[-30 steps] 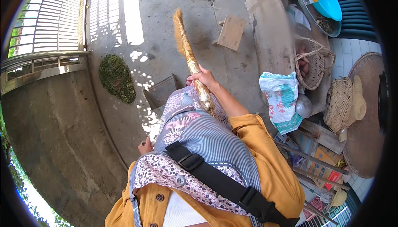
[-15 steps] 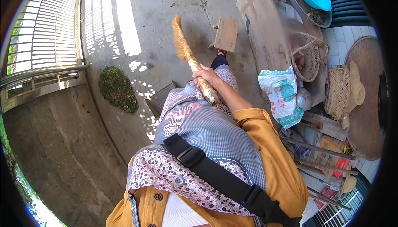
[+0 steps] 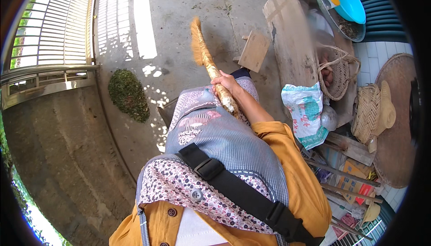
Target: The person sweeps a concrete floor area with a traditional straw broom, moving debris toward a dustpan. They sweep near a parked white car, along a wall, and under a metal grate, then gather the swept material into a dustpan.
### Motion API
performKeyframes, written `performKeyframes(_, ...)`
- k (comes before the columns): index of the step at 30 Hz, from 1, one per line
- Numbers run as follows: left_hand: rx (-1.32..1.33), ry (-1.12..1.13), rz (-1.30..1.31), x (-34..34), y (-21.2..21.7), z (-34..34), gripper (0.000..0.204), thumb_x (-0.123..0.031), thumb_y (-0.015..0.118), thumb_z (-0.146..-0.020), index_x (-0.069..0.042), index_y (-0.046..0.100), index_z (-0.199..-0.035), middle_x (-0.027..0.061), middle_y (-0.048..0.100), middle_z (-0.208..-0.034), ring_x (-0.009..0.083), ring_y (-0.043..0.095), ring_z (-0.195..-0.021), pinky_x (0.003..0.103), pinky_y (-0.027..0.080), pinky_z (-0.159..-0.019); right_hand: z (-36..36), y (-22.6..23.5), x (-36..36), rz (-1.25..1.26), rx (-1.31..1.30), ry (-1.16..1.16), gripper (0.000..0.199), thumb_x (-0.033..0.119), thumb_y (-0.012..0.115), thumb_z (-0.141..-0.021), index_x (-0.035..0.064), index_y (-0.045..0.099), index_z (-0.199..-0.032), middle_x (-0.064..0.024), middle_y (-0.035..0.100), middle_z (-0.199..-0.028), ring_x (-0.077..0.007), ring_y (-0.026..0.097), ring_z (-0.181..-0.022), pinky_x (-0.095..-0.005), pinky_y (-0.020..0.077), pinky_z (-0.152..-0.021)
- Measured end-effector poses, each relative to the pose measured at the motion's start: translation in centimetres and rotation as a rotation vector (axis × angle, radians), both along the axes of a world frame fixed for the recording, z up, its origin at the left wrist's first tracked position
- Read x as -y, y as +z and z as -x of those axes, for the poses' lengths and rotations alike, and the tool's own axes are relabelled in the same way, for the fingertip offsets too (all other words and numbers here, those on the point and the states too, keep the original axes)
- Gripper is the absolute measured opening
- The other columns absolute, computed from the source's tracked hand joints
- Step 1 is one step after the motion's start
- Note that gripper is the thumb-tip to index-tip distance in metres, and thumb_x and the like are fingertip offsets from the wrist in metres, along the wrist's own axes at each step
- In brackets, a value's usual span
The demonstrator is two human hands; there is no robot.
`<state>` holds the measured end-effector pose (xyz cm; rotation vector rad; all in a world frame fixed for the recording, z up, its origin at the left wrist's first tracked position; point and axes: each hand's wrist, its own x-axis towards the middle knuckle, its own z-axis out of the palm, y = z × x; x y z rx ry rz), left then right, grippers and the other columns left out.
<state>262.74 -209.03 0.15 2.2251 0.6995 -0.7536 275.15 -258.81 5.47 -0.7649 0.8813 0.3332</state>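
While gripping broom [image 3: 211, 68], right hand [image 3: 226, 83] closed round bound handle, bristle end pointing away toward far concrete; left hand not in view, hidden under apron, state cannot be told. Head view only: compared with a second ago, broom head swung further from leaf pile [image 3: 129, 94], now well right of pile, not touching; pile unchanged in shape, dustpan [image 3: 167, 111] edge just right of pile, near apron hem; reads as a stroke drawn back, sweeping mid-way. Wooden board [image 3: 254, 50] right of pile beyond broom; printed sack [image 3: 305, 113] and woven basket [image 3: 337, 73] further right.
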Motion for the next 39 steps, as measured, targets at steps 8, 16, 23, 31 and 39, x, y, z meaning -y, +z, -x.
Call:
performKeyframes(8, -0.015, -0.012, -0.033, 0.3, 1.0, -0.1, 0.023, -0.021, 0.062, -0.075, -0.003, 0.056, -0.087, 0.0082, 0.057, -0.082, 0.0169, 0.053, -0.075, 0.03, 0.041, -0.068, 1.1, -0.8, 1.6, 0.056, -0.014, -0.069, 0.094, -0.006, 0.059, -0.069, 0.0082, -0.006, -0.136, -0.0122, 0.05, -0.063, -0.0207, 0.052, -0.046, -0.0364, 0.0456, -0.037)
performKeyframes(16, 0.02, -0.038, -0.014, 0.9, 0.1, -1.1, 0.025, -0.021, 0.062, -0.074, -0.004, 0.055, -0.091, 0.0085, 0.057, -0.086, 0.0174, 0.052, -0.08, 0.031, 0.04, -0.071, 1.0, -0.8, 3.7, -0.066, 0.018, -0.132, 0.09, -0.008, 0.057, -0.067, 0.0084, 0.002, -0.136, -0.0113, 0.049, -0.061, -0.0204, 0.052, -0.044, -0.036, 0.0459, -0.037)
performKeyframes(23, 0.022, -0.085, 0.025, 0.1, -1.1, -2.1, 0.027, -0.021, 0.061, -0.074, -0.004, 0.055, -0.094, 0.0088, 0.056, -0.089, 0.0179, 0.052, -0.083, 0.031, 0.04, -0.074, 1.2, 2.0, 2.0, 0.001, 0.085, -0.139, 0.09, -0.004, 0.059, -0.07, 0.0087, -0.001, -0.136, -0.0114, 0.05, -0.062, -0.0193, 0.052, -0.045, -0.0335, 0.0453, -0.037)
performKeyframes(31, 0.0, -0.132, 0.04, -1.1, -1.2, -2.7, 0.03, -0.02, 0.061, -0.074, -0.005, 0.054, -0.098, 0.0092, 0.056, -0.093, 0.0185, 0.051, -0.088, 0.032, 0.039, -0.077, 2.9, 2.1, -0.7, -0.014, 0.086, -0.215, 0.084, -0.008, 0.057, -0.068, 0.0109, 0.011, -0.136, -0.0103, 0.049, -0.064, -0.0188, 0.051, -0.045, -0.0336, 0.0455, -0.036)
performKeyframes(39, -0.031, -0.142, 0.034, -1.6, -1.2, -2.9, 0.033, -0.02, 0.061, -0.073, -0.006, 0.054, -0.102, 0.0095, 0.056, -0.097, 0.019, 0.051, -0.092, 0.032, 0.038, -0.08, 4.9, 2.4, -1.6, 0.012, 0.009, -0.249, 0.09, -0.007, 0.058, -0.068, 0.0125, 0.004, -0.138, -0.0117, 0.05, -0.06, -0.0193, 0.052, -0.044, -0.0352, 0.0454, -0.036)
